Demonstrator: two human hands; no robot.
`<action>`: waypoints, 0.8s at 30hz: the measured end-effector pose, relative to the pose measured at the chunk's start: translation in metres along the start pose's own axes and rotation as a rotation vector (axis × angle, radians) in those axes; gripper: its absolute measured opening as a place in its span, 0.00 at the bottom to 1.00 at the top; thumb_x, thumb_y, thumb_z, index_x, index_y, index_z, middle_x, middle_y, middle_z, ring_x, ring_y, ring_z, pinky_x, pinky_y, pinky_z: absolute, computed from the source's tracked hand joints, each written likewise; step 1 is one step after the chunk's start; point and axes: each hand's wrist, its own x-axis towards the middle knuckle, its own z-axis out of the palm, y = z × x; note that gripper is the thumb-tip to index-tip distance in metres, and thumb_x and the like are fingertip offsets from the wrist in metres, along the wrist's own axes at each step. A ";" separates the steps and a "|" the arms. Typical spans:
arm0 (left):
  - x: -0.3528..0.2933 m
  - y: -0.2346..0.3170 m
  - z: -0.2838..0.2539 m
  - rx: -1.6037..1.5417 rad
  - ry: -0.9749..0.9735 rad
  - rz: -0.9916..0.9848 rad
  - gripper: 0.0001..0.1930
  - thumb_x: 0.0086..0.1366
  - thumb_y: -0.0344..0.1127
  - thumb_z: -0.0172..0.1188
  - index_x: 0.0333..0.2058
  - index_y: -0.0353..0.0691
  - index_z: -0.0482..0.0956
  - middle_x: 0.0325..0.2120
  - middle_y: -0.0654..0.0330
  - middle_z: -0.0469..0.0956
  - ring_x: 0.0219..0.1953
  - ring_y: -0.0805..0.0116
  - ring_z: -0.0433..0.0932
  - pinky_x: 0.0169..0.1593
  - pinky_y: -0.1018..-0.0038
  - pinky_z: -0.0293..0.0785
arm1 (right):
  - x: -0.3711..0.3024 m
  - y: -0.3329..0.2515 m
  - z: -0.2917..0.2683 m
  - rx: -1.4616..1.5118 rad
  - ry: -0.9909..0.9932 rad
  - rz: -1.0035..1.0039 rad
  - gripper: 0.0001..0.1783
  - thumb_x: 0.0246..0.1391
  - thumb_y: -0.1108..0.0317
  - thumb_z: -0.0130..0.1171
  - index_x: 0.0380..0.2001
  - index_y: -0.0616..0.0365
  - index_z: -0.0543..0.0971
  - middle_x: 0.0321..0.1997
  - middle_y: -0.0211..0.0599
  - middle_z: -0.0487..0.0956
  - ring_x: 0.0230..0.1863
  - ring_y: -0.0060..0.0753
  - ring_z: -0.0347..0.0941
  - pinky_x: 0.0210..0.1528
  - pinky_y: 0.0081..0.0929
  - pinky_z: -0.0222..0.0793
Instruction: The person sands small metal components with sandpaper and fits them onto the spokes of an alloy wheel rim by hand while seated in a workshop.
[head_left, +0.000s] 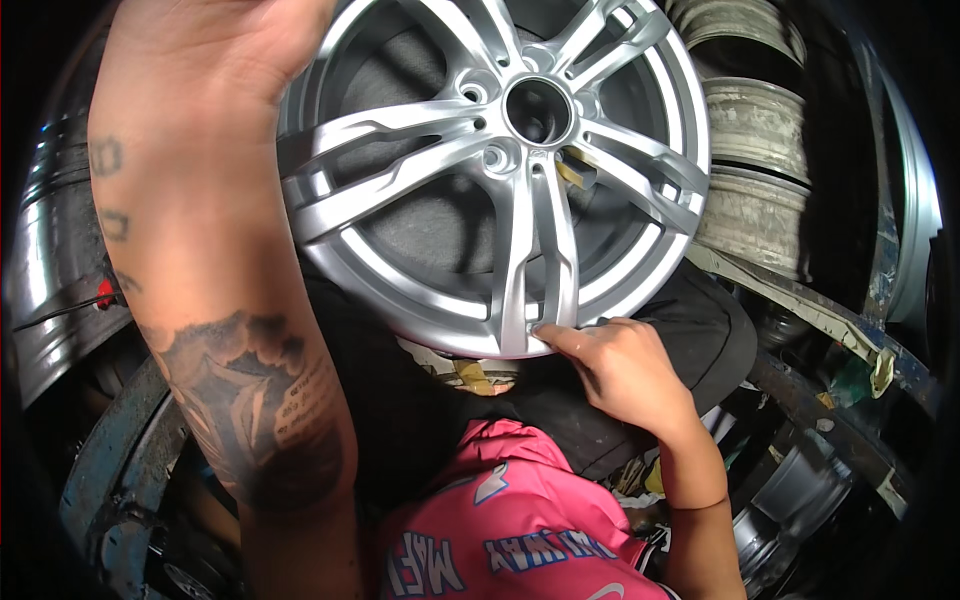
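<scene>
touching silver wheel (519,215) low down: right hand (632,368), one digit out, rest curled, pinch unclear; left hand (245,35) cropped, can't tell.

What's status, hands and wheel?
Right hand touching silver wheel near bottom. Left hand cut off at top edge. Wheel face toward camera; left wrist overlaps left edge.

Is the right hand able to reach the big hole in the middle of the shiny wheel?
Probably yes, with a stretch: the right hand is at the lower edge of the silver wheel, and nothing seems to block the way up to the center hole.
</scene>
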 end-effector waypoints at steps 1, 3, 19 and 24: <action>0.001 0.002 -0.001 0.003 0.001 0.000 0.21 0.69 0.42 0.65 0.54 0.34 0.80 0.42 0.57 0.82 0.39 0.76 0.77 0.44 0.79 0.74 | -0.001 -0.001 -0.003 0.004 -0.046 0.025 0.23 0.46 0.75 0.60 0.48 0.51 0.84 0.23 0.45 0.81 0.27 0.52 0.80 0.35 0.46 0.76; 0.000 0.006 -0.004 0.017 0.015 0.001 0.21 0.69 0.42 0.65 0.54 0.34 0.80 0.42 0.57 0.82 0.39 0.76 0.77 0.43 0.79 0.74 | 0.004 -0.002 0.002 0.017 -0.001 -0.018 0.23 0.46 0.75 0.60 0.49 0.51 0.84 0.23 0.45 0.81 0.28 0.51 0.80 0.36 0.46 0.76; 0.041 0.038 -0.001 0.220 -0.085 -0.053 0.20 0.70 0.41 0.64 0.54 0.34 0.81 0.40 0.58 0.83 0.38 0.77 0.77 0.43 0.80 0.74 | 0.020 -0.003 -0.054 -0.070 0.284 -0.123 0.28 0.40 0.82 0.56 0.47 0.48 0.85 0.30 0.40 0.85 0.30 0.46 0.82 0.35 0.40 0.78; 0.071 0.052 0.069 0.258 -0.524 -0.194 0.20 0.70 0.41 0.64 0.53 0.34 0.81 0.39 0.59 0.83 0.37 0.78 0.77 0.42 0.80 0.73 | 0.039 0.008 -0.103 0.287 0.729 -0.105 0.10 0.61 0.82 0.60 0.44 0.62 0.83 0.33 0.39 0.84 0.32 0.25 0.83 0.34 0.20 0.74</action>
